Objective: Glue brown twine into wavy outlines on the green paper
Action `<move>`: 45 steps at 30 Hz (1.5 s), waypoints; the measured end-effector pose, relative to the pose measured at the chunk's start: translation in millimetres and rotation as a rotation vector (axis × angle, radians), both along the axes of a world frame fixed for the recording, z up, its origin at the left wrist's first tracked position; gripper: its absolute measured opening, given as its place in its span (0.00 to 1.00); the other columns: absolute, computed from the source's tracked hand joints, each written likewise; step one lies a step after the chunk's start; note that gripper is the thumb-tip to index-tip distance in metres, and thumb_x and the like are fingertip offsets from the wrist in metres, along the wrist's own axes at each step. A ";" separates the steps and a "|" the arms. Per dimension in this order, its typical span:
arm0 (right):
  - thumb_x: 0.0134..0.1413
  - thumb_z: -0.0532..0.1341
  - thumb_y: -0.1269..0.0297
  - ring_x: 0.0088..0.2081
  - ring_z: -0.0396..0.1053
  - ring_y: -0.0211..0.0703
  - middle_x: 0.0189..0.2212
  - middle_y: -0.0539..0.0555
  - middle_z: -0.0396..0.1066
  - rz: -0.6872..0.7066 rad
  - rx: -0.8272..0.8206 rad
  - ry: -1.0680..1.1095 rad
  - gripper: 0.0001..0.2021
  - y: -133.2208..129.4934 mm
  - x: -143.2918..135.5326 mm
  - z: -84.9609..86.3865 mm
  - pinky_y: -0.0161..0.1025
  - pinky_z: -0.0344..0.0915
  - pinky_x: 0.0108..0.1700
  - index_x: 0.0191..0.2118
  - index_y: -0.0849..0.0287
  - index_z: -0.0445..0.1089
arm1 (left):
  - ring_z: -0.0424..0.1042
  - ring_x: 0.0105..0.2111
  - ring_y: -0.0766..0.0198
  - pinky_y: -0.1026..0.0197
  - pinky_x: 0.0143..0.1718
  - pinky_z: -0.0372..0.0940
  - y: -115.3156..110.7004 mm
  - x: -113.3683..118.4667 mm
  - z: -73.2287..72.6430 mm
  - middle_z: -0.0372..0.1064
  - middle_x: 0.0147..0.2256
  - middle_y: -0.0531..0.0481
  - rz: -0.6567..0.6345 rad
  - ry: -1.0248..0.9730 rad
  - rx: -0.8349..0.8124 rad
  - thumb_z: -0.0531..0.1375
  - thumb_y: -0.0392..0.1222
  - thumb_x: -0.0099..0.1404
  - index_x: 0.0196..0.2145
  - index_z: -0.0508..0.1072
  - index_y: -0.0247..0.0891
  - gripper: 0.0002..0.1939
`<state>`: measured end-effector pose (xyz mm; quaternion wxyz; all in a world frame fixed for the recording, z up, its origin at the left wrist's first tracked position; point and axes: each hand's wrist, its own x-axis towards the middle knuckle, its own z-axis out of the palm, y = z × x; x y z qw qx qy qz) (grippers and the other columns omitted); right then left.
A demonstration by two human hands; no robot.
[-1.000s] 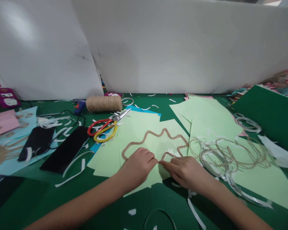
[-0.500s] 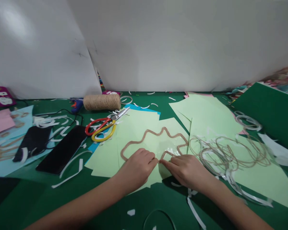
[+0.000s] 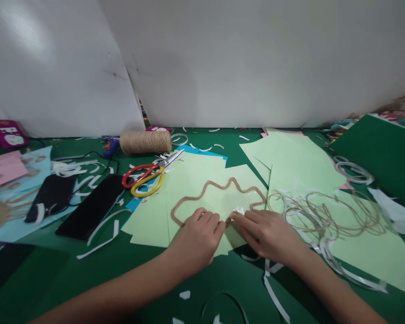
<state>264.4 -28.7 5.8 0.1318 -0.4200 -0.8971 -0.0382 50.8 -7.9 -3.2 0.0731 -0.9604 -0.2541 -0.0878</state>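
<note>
Bending low over the middle of the frame, 2 bare hands meet at the near edge of a brown cord outline (image 3: 219, 186), which lies on pale green paper (image 3: 192, 173) at center. Left hand (image 3: 197, 236): fingers curled, tips down by the cord's near side; can't tell if they're clenched on it, since the knuckles hide the grip. Right hand (image 3: 270, 231): fingers stretched forward, tips on the cord where it turns inward; pressing or pinching, can't tell. Holding from 2 sides so close together probably stops the bend from springing open while the wavy far side lies untouched. A shiny clear patch (image 3: 240, 203) shows inside the outline near the right fingertips. Loose cord (image 3: 335, 222) sits tangled at right, likely parked there to stay off the outline but within reach. Scissors (image 3: 161, 169), red and yellow handles, lie left of the outline, blades pointing up and away from the hands, handles nearer, presumably for easy pickup. Twine roll (image 3: 146, 142) lies on its side behind them. Black phone (image 3: 92, 208) rests at left on the green tabletop (image 3: 87, 288), apart from the work. White scraps scattered around, no obvious order.
</note>
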 end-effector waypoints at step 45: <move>0.57 0.54 0.75 0.26 0.56 0.41 0.25 0.51 0.63 0.201 -0.017 -0.020 0.07 19.6 -84.9 -11.2 0.39 0.47 0.28 0.30 0.59 0.60 | 0.57 0.26 0.62 0.54 0.38 0.59 6.1 -63.6 10.9 0.59 0.23 0.50 -0.113 -0.058 0.055 0.51 0.31 0.61 0.25 0.65 0.36 0.09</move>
